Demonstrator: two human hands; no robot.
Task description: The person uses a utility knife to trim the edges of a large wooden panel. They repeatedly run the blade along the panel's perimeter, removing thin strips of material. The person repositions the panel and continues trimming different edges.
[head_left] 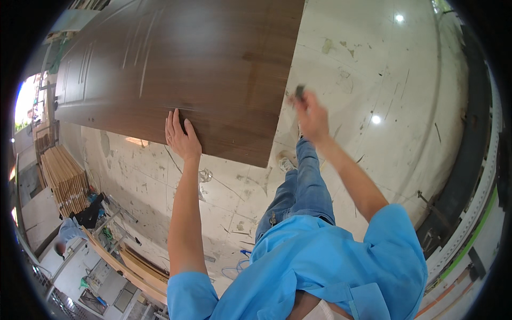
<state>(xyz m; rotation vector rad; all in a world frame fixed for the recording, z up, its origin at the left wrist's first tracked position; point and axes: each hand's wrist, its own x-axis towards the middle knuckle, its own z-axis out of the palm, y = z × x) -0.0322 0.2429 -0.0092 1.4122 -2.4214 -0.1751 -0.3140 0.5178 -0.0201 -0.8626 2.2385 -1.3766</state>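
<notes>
A large dark brown wooden door panel (213,69) with grooved mouldings fills the upper left of the view. My left hand (182,137) lies flat on it near its close edge, fingers spread. Just off the panel's right edge, my right hand (312,114) is closed around a small dark object (300,92). Its kind is too small and blurred to make out. This hand is apart from the panel, above the floor.
Pale tiled floor (373,154) with scuffs and stains runs around the panel. At the left stands a stack of brown boards (64,178). Another person (68,234) is at the lower left, near a wooden-edged bench (125,266). A dark beam (464,154) curves along the right.
</notes>
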